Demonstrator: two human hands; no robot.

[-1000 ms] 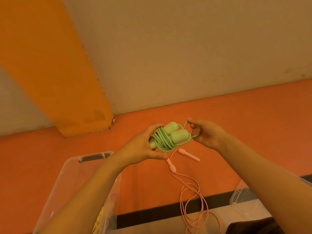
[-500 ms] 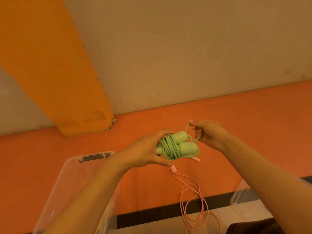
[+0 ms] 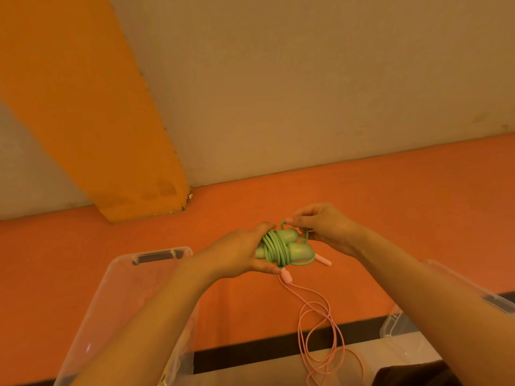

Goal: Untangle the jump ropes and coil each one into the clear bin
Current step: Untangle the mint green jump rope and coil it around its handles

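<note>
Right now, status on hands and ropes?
Left hand grips green rope bundle; right hand pinches its loose loop. Pink rope uncoiled below.

Orange floor (image 3: 418,207): pink rope (image 3: 320,330) lies loose on it, clear bin (image 3: 117,288) at left, 2nd bin (image 3: 395,324) at right.

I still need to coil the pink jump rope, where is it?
In the head view, the pink jump rope lies loose on the orange floor, below both hands, between the two clear bins.

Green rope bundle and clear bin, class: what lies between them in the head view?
In the head view, the left hand gripping the green rope bundle and its forearm span the gap to the clear bin.
</note>
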